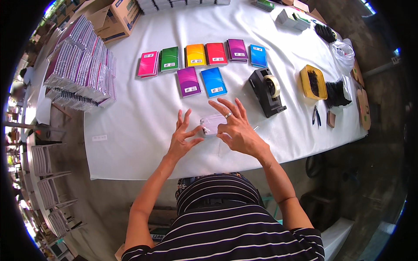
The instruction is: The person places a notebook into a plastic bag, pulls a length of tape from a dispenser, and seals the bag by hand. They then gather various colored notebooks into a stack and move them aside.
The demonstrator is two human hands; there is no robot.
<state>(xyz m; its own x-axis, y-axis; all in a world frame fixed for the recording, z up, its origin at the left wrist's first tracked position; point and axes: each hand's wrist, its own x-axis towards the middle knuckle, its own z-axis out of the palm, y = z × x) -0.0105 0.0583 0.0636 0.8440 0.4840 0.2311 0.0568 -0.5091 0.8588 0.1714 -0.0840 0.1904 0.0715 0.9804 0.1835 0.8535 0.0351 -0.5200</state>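
Head view: both hands over counter [130, 143] near front edge, pinching small clear packet [212, 123] between them. Left hand [182, 138] thumb and forefinger on its left end, rest spread. Right hand [237, 130] holds right side, fingers fanned. Tape dispenser [266, 92] just right, notebooks [201, 81] behind.

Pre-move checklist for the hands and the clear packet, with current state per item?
1. Both hands on the clear packet: ok. Left hand pinches its left edge, right hand covers its right side.
2. Packet over the white table, not past the edge: ok.
3. Packet sealed or open: cannot tell, it is see-through and partly hidden by fingers.
4. Tape dispenser close by the right hand, roll loaded: ok.
5. Notebooks laid out: ok. The purple notebook and blue notebook lie nearest, six more in a row behind.
6. Anything inside the packet: cannot tell.
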